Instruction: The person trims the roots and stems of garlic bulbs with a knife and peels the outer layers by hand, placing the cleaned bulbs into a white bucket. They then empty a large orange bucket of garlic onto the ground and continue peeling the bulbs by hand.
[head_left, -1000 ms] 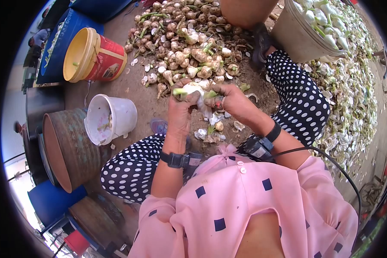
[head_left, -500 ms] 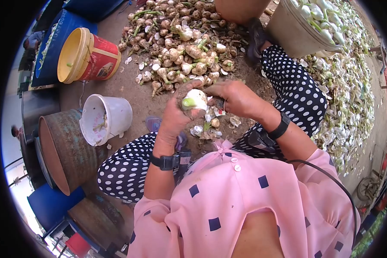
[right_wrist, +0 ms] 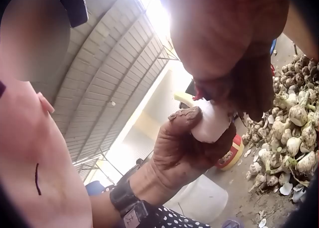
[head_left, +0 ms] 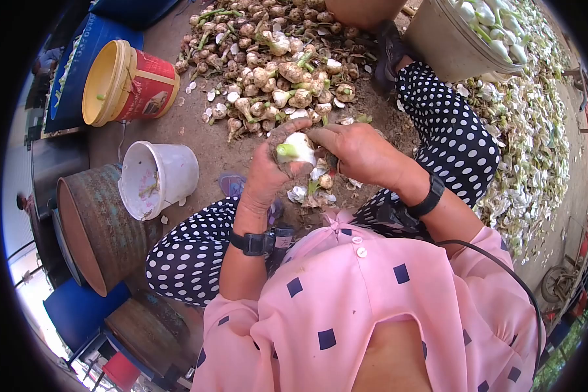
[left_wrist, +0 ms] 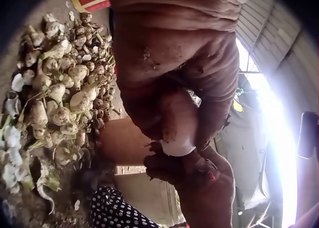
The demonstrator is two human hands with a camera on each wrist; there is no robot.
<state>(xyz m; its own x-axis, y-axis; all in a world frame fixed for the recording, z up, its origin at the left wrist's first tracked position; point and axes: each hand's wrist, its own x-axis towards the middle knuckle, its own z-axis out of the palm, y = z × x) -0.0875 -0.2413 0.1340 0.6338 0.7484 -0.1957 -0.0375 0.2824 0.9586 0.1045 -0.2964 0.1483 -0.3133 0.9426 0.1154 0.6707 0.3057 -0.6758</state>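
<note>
In the head view my left hand (head_left: 265,168) grips a white garlic bulb (head_left: 299,147) from its left side, its cut green stem stub turned toward that hand. In the right wrist view the left thumb (right_wrist: 185,119) presses the side of the bulb. My right hand (head_left: 367,155) bends over the bulb's other end, fingers and thumb against it. A small red spot shows by the right fingers in both wrist views; I cannot tell what it is. Peelings (head_left: 298,194) and a stem piece lie on the ground below the hands.
Unpeeled garlic (head_left: 261,78) is heaped ahead. A pail (head_left: 447,49) of peeled bulbs stands front right, beside a broad spread of skins (head_left: 526,163). On the left are a yellow-and-red bucket (head_left: 134,85), a white bucket (head_left: 184,173) and a rusty drum (head_left: 104,222).
Both hands were pulling at the bulb's loose white skin. The skin has come away, the bulb has been turned in the left hand, and the right hand has shifted to its other end.
</note>
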